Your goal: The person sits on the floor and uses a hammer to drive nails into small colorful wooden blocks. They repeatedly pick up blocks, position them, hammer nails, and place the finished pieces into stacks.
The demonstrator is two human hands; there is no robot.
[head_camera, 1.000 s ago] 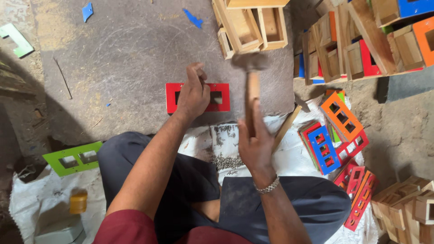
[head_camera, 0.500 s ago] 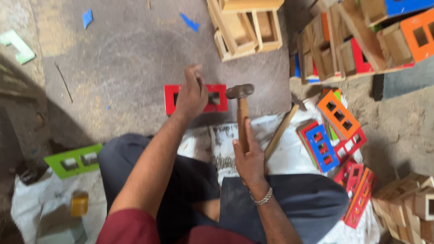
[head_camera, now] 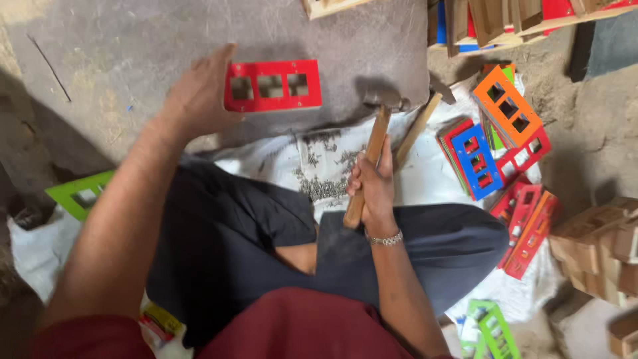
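A red wooden frame [head_camera: 274, 86] with three square openings lies flat on the grey floor in front of me. My left hand [head_camera: 196, 100] rests at its left end, fingers spread, touching the frame's edge. My right hand [head_camera: 373, 186] grips the wooden handle of a hammer [head_camera: 372, 149]; the metal head sits low near the floor, just right of the frame. I sit cross-legged in dark trousers.
A heap of small nails [head_camera: 325, 169] lies on a white sack by my knee. Coloured frames [head_camera: 495, 133] in orange, blue, red and green are stacked at right. Bare wooden boxes [head_camera: 601, 242] stand far right and along the top. A green frame [head_camera: 80, 196] lies left.
The hammer came down from raised and upright to low beside the red frame. My left hand slid from the frame's middle to its left end. The view moved closer.
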